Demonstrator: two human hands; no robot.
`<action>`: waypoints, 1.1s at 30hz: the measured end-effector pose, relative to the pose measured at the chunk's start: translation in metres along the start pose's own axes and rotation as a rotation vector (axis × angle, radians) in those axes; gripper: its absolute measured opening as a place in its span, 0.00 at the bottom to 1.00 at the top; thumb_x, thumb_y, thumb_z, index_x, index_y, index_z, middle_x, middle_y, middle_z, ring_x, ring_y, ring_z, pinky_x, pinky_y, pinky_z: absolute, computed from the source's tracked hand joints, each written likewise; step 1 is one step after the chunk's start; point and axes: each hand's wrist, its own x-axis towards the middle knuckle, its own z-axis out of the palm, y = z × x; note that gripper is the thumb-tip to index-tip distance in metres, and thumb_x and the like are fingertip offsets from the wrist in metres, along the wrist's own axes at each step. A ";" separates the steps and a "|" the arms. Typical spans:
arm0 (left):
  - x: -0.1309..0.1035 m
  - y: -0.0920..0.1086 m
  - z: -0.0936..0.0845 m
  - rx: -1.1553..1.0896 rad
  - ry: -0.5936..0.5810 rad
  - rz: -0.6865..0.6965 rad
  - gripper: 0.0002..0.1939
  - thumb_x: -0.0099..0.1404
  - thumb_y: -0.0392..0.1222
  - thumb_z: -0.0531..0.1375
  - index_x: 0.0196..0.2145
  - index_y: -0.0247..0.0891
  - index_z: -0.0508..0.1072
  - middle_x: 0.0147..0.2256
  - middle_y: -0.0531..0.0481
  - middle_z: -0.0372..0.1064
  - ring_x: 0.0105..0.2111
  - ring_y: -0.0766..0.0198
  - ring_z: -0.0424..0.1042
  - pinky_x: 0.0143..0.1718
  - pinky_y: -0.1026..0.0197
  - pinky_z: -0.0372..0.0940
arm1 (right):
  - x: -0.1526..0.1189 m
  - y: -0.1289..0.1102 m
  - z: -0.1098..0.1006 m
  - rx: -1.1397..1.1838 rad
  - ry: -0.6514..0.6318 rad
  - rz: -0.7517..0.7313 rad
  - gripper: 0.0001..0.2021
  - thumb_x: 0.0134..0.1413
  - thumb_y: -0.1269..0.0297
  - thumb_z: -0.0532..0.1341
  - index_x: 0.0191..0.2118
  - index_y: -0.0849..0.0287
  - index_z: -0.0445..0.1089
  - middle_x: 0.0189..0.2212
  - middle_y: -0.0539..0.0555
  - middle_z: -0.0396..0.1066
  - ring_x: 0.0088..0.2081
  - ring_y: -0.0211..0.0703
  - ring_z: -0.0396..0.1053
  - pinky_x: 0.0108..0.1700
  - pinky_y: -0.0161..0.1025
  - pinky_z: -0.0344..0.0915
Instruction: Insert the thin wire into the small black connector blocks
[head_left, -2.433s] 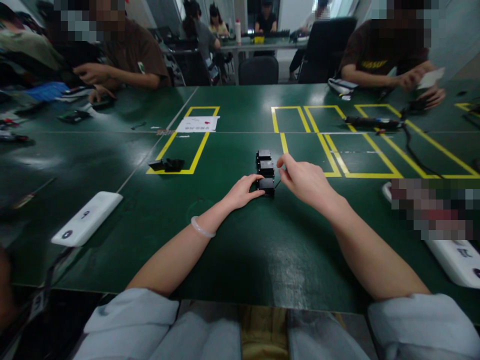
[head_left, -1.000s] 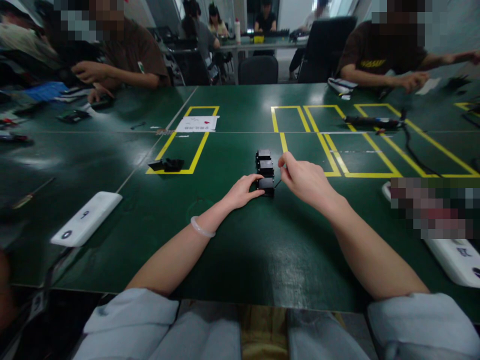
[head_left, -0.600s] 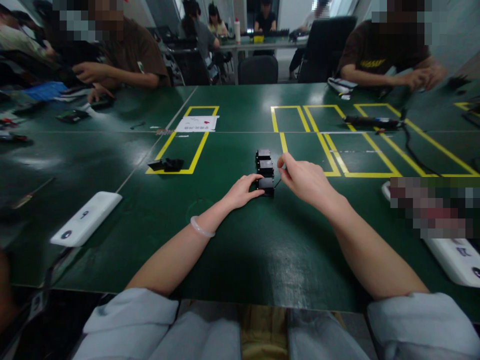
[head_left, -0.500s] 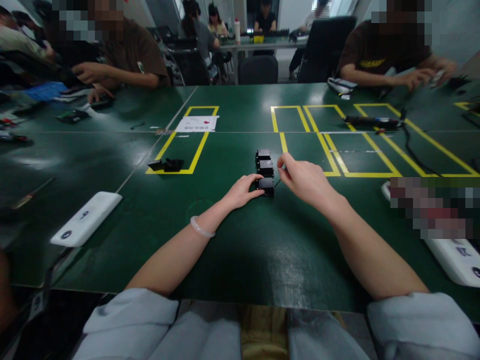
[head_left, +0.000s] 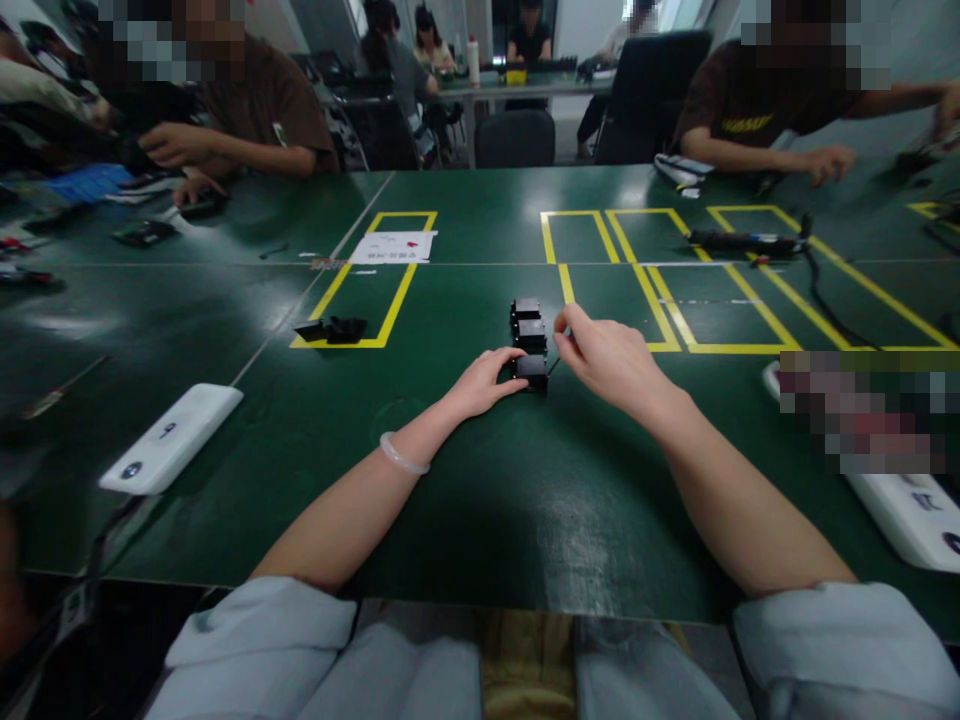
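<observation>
Three small black blocks stand in a line on the green table [head_left: 465, 520]. The nearest black block [head_left: 532, 371] is between the thumb and fingers of my left hand [head_left: 480, 385], which grips it from the left. My right hand [head_left: 600, 350] is pinched closed just right of the blocks. A thin dark tool [head_left: 555, 367] sticks out from its fingers down toward the nearest block's right side. Beyond lie the middle block [head_left: 531, 331] and the far block [head_left: 526, 308], touched by neither hand.
Yellow tape outlines mark the table. A black part [head_left: 334, 329] and a paper sheet [head_left: 394, 247] lie left. White devices sit at left [head_left: 172, 438] and right [head_left: 911, 515]. A black cabled tool [head_left: 742, 243] lies at the back right. People sit across the table.
The far-right person's hands have moved apart, one reaching out to the right. My own hands have barely moved.
</observation>
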 end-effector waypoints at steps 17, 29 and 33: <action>0.000 0.001 0.000 0.007 -0.007 -0.007 0.22 0.66 0.47 0.61 0.56 0.40 0.67 0.56 0.45 0.68 0.54 0.52 0.67 0.57 0.50 0.61 | 0.000 0.001 0.003 -0.023 0.027 0.000 0.17 0.67 0.59 0.45 0.53 0.56 0.64 0.35 0.55 0.77 0.33 0.45 0.71 0.29 0.38 0.44; 0.000 0.000 0.000 -0.001 -0.007 -0.005 0.22 0.66 0.46 0.61 0.56 0.40 0.67 0.56 0.45 0.68 0.55 0.53 0.67 0.57 0.50 0.60 | 0.002 -0.001 0.002 -0.066 -0.010 0.017 0.18 0.67 0.60 0.43 0.53 0.57 0.65 0.34 0.56 0.77 0.32 0.45 0.71 0.29 0.39 0.43; 0.000 0.000 0.000 0.002 -0.005 0.002 0.22 0.67 0.46 0.61 0.56 0.39 0.67 0.56 0.45 0.68 0.54 0.52 0.67 0.57 0.50 0.61 | 0.002 0.000 0.004 -0.017 0.001 0.010 0.19 0.66 0.60 0.43 0.55 0.58 0.62 0.33 0.56 0.76 0.30 0.43 0.69 0.29 0.38 0.45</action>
